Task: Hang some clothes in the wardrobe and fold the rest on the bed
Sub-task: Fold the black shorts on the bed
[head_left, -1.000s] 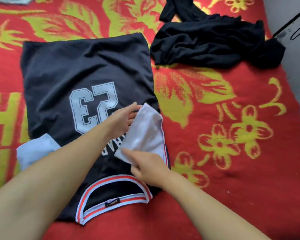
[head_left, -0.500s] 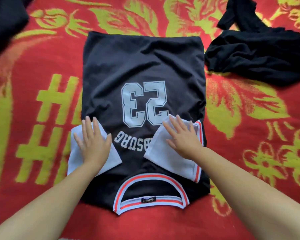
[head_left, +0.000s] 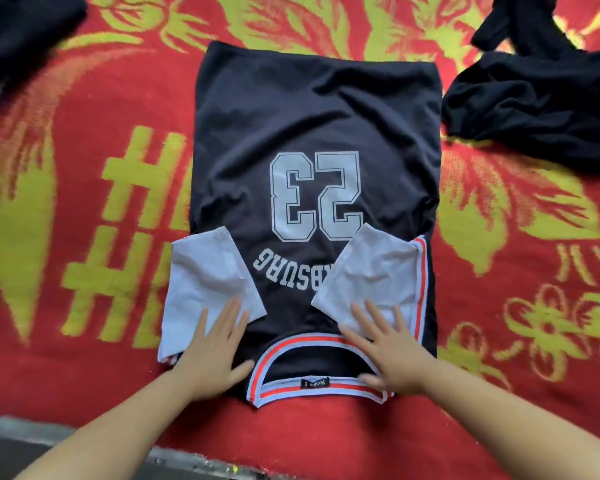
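- Flat on red floral bedspread [head_left: 499, 393]: number 23 jersey [head_left: 309, 133], white sleeves [head_left: 205, 278] folded inward.
- Left hand [head_left: 212, 355], right hand [head_left: 392, 355]: fingers straight, slightly spread, pressing near collar [head_left: 317, 389].
- Beside: crumpled black garment [head_left: 534, 109].

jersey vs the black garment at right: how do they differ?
The jersey lies spread flat, white sleeves folded in; the black garment lies crumpled. The jersey shows a white 23 and striped trim; the black garment looks plain. Both hands press the jersey; none touches the garment. Both are dark, on the bed.
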Tool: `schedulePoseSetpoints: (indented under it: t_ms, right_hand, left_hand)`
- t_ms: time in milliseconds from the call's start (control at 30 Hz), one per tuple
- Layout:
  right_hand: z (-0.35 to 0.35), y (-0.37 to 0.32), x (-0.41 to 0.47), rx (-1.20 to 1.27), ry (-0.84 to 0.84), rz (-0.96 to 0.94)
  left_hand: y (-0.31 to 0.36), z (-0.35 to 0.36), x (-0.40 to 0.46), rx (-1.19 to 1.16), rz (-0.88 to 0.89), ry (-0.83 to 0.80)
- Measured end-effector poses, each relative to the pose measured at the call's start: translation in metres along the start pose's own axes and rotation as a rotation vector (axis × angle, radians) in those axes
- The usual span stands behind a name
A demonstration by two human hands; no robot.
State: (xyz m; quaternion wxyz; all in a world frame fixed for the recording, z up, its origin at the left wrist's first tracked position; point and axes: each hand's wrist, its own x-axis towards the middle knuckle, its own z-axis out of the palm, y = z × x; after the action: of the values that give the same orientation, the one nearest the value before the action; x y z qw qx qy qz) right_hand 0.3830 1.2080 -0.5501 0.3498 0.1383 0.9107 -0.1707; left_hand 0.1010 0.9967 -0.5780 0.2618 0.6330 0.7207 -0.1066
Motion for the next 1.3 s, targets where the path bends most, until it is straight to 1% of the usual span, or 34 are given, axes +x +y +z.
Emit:
schedulePoseSetpoints:
  t_ms: [67, 133, 167, 200, 233, 267, 300, 367, 433, 467, 500, 533, 567, 600, 633, 667, 700, 733, 800, 867, 933, 1000, 1067, 1133, 1200, 1300]
  right_hand:
    - [0.015, -0.004, -0.014, -0.088, -0.067, -0.046]
    - [0.020, -0.002, -0.019, -0.205, -0.050, -0.038]
    - [0.019, 0.000, -0.018, -0.236, -0.068, -0.037]
    - [0.019, -0.001, -0.019, -0.260, -0.096, -0.043]
    - [0.016, -0.002, -0.019, -0.277, -0.085, -0.051]
    - [0.012, -0.005, -0.021, -0.291, -0.119, -0.039]
    - [0.006, -0.008, -0.022, -0.294, -0.108, -0.007]
    - [0.009, -0.005, -0.021, -0.284, -0.051, -0.015]
    - [0.005, -0.001, -0.018, -0.240, -0.024, -0.007]
    - [0.004, 0.002, -0.015, -0.196, 0.020, -0.024]
    - [0.005, 0.004, -0.014, -0.137, 0.025, -0.033]
    - [0.003, 0.006, -0.018, -0.090, -0.084, -0.034]
    - [0.000, 0.005, -0.024, -0.034, -0.165, -0.048]
    - [-0.002, 0.004, -0.029, 0.008, -0.203, -0.079]
    - [-0.006, 0.001, -0.035, 0.060, -0.218, -0.117]
    - [-0.008, -0.003, -0.043, 0.128, -0.236, -0.151]
    - [-0.010, -0.009, -0.050, 0.205, -0.265, -0.181]
    - [-0.008, -0.016, -0.057, 0.289, -0.302, -0.196]
    - [-0.007, -0.029, -0.072, 0.415, -0.341, -0.201]
    - [-0.017, -0.033, -0.081, 0.434, -0.354, -0.229]
    - [-0.040, -0.022, -0.080, 0.503, -0.400, -0.159]
    - [-0.082, 0.003, -0.070, 0.549, -0.390, -0.062]
    - [-0.130, 0.036, -0.054, 0.657, -0.257, -0.053]
    - [-0.176, 0.072, -0.033, 0.748, -0.122, -0.012]
    - [-0.217, 0.114, -0.004, 0.727, 0.011, 0.105]
    - [-0.267, 0.166, 0.052, 0.568, 0.106, 0.305]
  left_hand:
    - [0.000, 0.011, -0.021, 0.090, 0.091, -0.035]
    - [-0.005, 0.014, -0.027, 0.163, 0.155, -0.048]
    - [-0.010, 0.011, -0.026, 0.199, 0.190, -0.041]
    - [-0.011, 0.011, -0.026, 0.224, 0.210, -0.033]
    - [-0.010, 0.010, -0.025, 0.240, 0.210, -0.037]
    - [-0.008, 0.008, -0.025, 0.246, 0.192, -0.043]
    - [-0.004, 0.007, -0.024, 0.241, 0.166, -0.039]
    - [0.000, 0.008, -0.021, 0.186, 0.127, 0.026]
    - [-0.007, 0.006, -0.015, 0.128, 0.129, 0.134]
    - [-0.012, 0.002, -0.011, 0.122, 0.144, 0.155]
    - [-0.014, -0.005, -0.007, 0.131, 0.166, 0.145]
    - [-0.014, -0.013, -0.005, 0.152, 0.202, 0.118]
    - [-0.013, -0.022, -0.007, 0.174, 0.259, 0.067]
    - [-0.013, -0.026, -0.009, 0.156, 0.307, -0.011]
    - [-0.013, -0.027, -0.016, 0.110, 0.330, -0.136]
    - [-0.011, -0.029, -0.027, -0.012, 0.305, -0.342]
    - [-0.009, -0.031, -0.038, -0.151, 0.242, -0.510]
    - [-0.007, -0.033, -0.046, -0.264, 0.184, -0.598]
    - [0.001, -0.043, -0.057, -0.415, 0.060, -0.729]
    - [0.003, -0.060, -0.057, -0.516, -0.026, -0.859]
    - [-0.003, -0.091, -0.046, -0.573, -0.112, -0.897]
    - [-0.018, -0.130, -0.022, -0.670, -0.219, -0.865]
    - [-0.040, -0.168, 0.010, -0.814, -0.335, -0.780]
    - [-0.068, -0.207, 0.053, -0.928, -0.407, -0.647]
    - [-0.091, -0.244, 0.101, -0.969, -0.394, -0.501]
    - [-0.117, -0.281, 0.172, -0.930, -0.385, -0.259]
